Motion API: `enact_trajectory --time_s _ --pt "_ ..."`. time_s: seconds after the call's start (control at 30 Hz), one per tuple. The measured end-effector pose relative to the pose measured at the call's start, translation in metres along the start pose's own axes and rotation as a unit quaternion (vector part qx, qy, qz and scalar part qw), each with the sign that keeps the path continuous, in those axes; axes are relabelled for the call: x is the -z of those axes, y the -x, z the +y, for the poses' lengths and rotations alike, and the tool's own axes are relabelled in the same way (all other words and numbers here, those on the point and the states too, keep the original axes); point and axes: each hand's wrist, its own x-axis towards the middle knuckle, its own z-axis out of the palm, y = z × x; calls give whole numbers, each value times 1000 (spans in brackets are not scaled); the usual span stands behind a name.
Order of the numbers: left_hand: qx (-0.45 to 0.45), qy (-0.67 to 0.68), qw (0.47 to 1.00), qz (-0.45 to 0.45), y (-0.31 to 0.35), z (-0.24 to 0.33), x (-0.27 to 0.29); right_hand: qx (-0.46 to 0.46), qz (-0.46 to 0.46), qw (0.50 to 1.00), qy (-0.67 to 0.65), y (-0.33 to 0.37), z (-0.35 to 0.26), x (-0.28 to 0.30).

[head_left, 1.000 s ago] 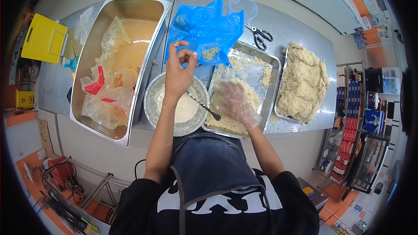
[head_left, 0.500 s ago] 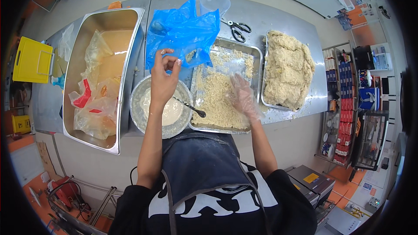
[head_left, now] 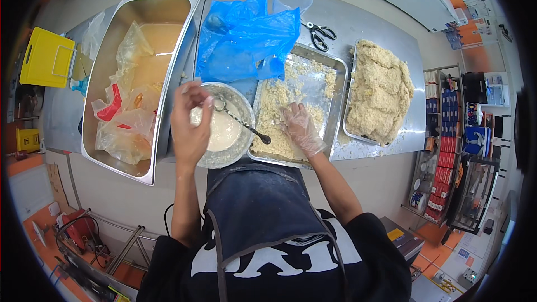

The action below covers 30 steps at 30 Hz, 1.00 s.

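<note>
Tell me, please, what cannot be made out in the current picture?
All in the head view:
Left side of the bowl: hidden by the left hand.
Palm of the right hand: hidden by its own back.
Whatever lies under the blue bag: covered by it.
Bottom of the deep steel pan: covered by cloudy liquid and plastic bags.
Any print on the red boxes: too small.

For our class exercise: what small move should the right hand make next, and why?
Perhaps draw the crumbly mixture together: the gloved right hand touches it, and toward the tray's far end it lies thinly scattered, with bare metal showing.
</note>
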Motion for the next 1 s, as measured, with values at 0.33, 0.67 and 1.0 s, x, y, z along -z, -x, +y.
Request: enact_trajectory --time_s 0.33,0.67,1.0 --pt "-11 -94 957 274 58 11 106 24 43 999 22 -8 11 -20" --pt "-45 -179 897 401 95 -40 145 -442 34 670 -595 5 43 30" --pt "-1 -183 887 424 100 -95 157 -409 36 450 -793 6 58 -2"
